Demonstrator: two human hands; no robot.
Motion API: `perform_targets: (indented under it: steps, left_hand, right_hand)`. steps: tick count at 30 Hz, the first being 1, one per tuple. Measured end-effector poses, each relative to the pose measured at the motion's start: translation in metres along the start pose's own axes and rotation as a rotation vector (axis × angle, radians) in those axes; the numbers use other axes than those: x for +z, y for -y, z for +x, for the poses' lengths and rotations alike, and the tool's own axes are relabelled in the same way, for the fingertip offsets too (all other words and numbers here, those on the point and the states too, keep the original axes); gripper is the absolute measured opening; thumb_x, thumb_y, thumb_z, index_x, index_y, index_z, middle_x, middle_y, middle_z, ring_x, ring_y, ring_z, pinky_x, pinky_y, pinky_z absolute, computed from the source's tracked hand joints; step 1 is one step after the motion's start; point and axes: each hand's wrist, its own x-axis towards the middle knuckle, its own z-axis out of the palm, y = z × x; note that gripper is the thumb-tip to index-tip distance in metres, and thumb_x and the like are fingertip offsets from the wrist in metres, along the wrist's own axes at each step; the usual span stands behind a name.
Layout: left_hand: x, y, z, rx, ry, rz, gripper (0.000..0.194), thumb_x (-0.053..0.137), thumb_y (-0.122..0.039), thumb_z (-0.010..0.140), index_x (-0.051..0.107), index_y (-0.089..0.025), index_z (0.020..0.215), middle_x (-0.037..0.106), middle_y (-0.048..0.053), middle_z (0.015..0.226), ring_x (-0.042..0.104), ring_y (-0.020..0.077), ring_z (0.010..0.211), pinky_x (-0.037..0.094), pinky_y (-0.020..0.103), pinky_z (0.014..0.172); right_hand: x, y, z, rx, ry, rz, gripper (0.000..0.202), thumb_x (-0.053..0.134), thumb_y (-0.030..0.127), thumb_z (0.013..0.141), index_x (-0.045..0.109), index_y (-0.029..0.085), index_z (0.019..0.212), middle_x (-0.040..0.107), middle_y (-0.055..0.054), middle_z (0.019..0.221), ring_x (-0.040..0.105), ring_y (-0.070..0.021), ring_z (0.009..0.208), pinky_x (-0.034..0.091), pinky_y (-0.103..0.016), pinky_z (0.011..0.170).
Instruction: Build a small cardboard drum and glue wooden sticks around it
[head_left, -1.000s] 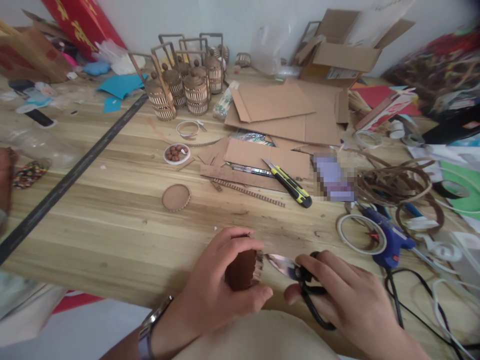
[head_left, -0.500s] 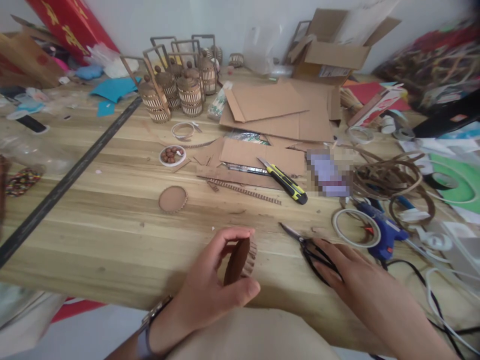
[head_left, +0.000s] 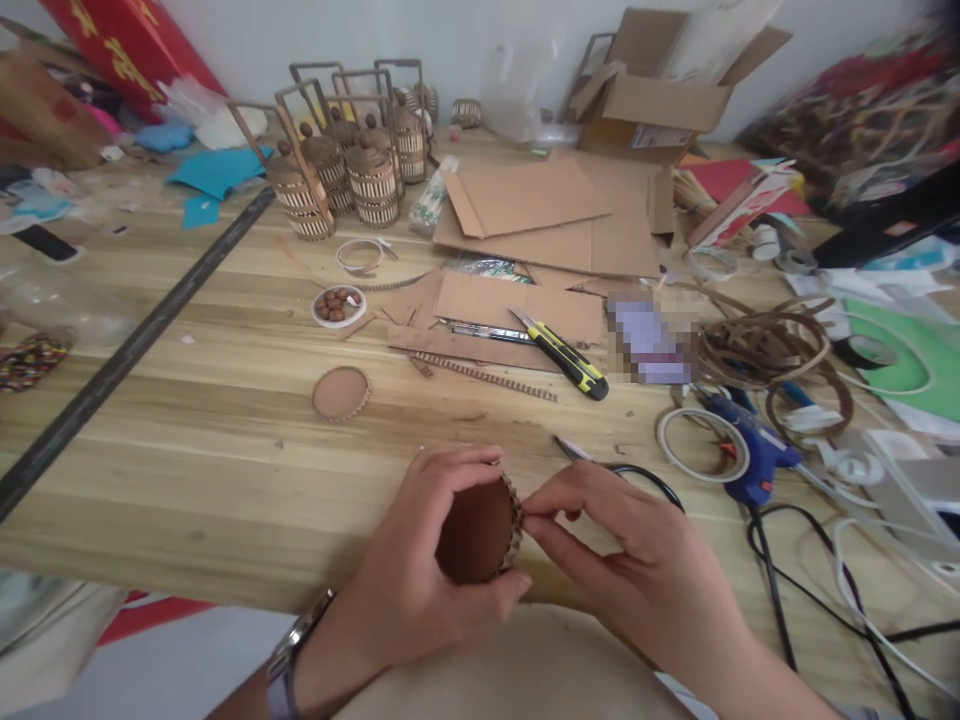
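— Holding what, low in the frame's centre?

— The left hand gripped a brown cardboard disc on edge over the worktop; the right hand pinched its corrugated rim.

— And behind them?

— Black scissors lay just beyond the right hand, untouched. Farther up sat a flat round cardboard piece, then a yellow utility knife, with small slatted baskets at the upper left.

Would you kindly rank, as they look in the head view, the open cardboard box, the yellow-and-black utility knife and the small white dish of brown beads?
1. Open cardboard box, though farthest.
2. Yellow-and-black utility knife.
3. Small white dish of brown beads.
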Motion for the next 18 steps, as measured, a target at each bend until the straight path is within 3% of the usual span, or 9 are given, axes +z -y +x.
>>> perform_targets:
  steps: [10, 18]
  left_hand:
    - [-0.0008, -0.0012, 0.0042, 0.134, 0.074, 0.313, 0.050, 0.071, -0.017, 0.076, 0.047, -0.020, 0.120, 0.058, 0.012, 0.131, 0.051, 0.0291, 0.122, 0.042, 0.048, 0.104]
    - [0.0007, -0.0002, 0.0025, 0.113, 0.080, 0.318, 0.050, 0.071, -0.019, 0.076, 0.047, -0.021, 0.120, 0.058, 0.013, 0.131, 0.051, 0.0309, 0.122, 0.044, 0.051, 0.102]
  right_hand:
    - [0.0000, -0.0037, 0.0003, -0.128, 0.095, -0.216, 0.017, 0.053, 0.011, 0.090, 0.059, 0.020, 0.077, 0.063, 0.000, 0.069, 0.058, -0.0136, 0.064, 0.044, -0.025, 0.059]
    - [-0.0017, -0.0069, -0.0013, -0.144, 0.125, -0.240, 0.015, 0.055, 0.012, 0.090, 0.061, 0.019, 0.078, 0.063, 0.001, 0.070, 0.056, -0.0128, 0.065, 0.041, -0.025, 0.062]
